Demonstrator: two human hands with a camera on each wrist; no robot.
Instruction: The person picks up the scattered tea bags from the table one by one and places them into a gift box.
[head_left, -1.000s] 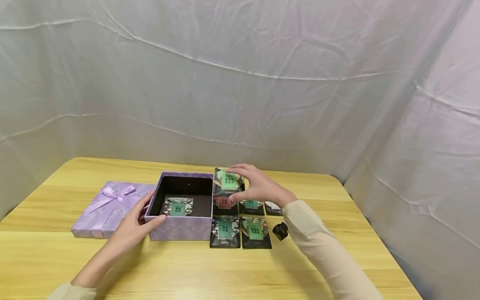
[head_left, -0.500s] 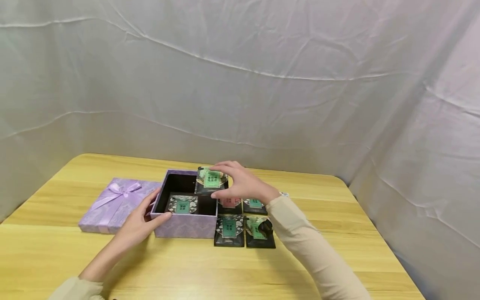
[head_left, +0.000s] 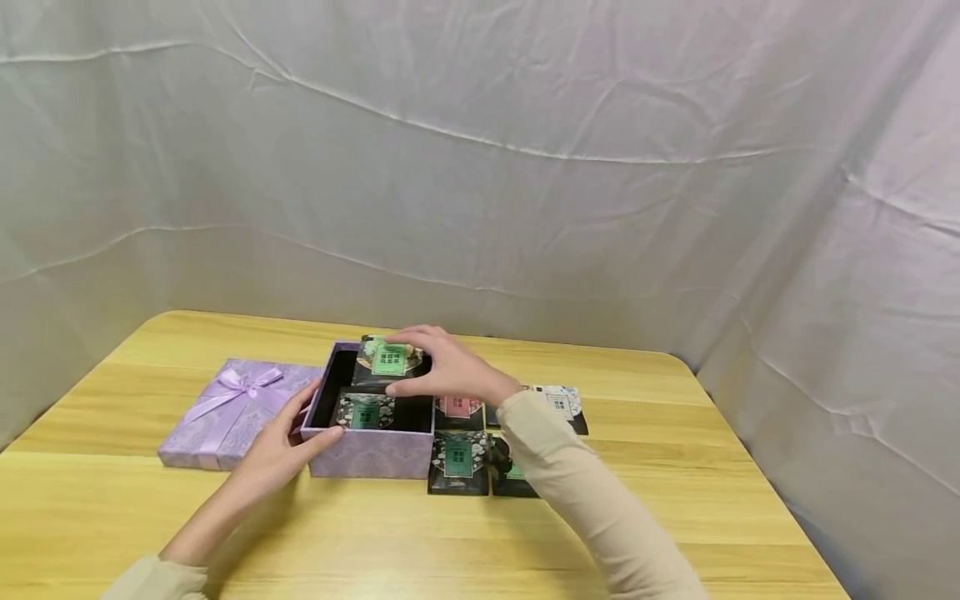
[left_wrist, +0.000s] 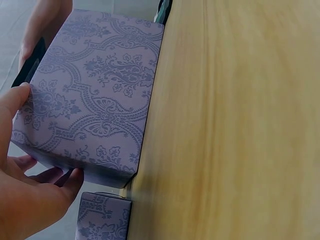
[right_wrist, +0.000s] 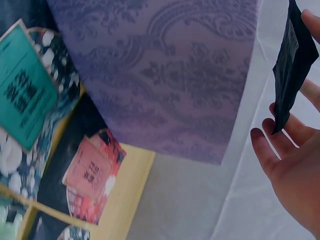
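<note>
My left hand (head_left: 273,446) grips the near left corner of an open purple patterned box (head_left: 371,458), thumb over the front rim and fingers along the left side. In the left wrist view, the thumb and fingers hold the edges of the box (left_wrist: 100,85). Between thumb and fingers, my right hand (head_left: 453,373) pinches a dark tea sachet (head_left: 372,360) with a green label, over the back of the box opening. The right wrist view shows this sachet (right_wrist: 292,65) edge-on. Inside the box lies another sachet (head_left: 364,412) with a teal label.
The purple lid (head_left: 236,408) with its ribbon bow lies left of the box. To the right are sachets with a red label (head_left: 459,408), a teal label (head_left: 459,462) and a white label (head_left: 561,404). The right sleeve (head_left: 577,475) partly covers others.
My right hand has carried the green-labelled sachet leftward from beside the box to over its opening. The white-labelled sachet shows more now. My left hand keeps its grip on the box.
</note>
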